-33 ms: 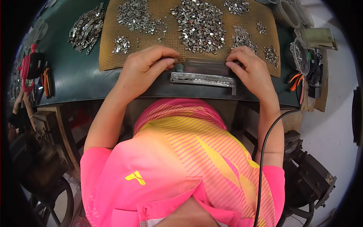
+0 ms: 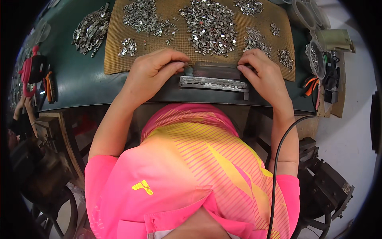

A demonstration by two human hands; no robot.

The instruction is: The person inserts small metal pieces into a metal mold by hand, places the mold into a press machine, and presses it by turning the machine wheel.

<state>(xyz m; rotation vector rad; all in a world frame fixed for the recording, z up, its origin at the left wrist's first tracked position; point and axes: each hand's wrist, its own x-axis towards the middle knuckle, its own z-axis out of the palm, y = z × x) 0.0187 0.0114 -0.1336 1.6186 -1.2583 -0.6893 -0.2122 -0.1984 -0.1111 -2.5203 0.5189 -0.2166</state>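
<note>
A slim metal bar-shaped jig (image 2: 213, 83), with a row of small shiny pieces along its near side, lies close to the table's front edge. Just beyond it is a dark, flat rectangular block (image 2: 217, 71). My left hand (image 2: 153, 73) is beside the block's left end, thumb and forefinger closed in a pinch; whatever is between them is too small to tell. At the block's right end, my right hand (image 2: 263, 73) has its thumb and forefinger curled toward each other, and their grip is likewise unclear. Small metal pieces (image 2: 209, 28) lie heaped beyond the hands.
The brown textured mat (image 2: 167, 8) carries several more piles, including pins (image 2: 141, 18). Linked metal strips (image 2: 91, 32) lie at left, near orange-handled pliers (image 2: 49, 87) and a pink-black tool (image 2: 34, 69). At right are a tub (image 2: 317, 59), more pliers (image 2: 311, 85) and a black cable (image 2: 280, 145).
</note>
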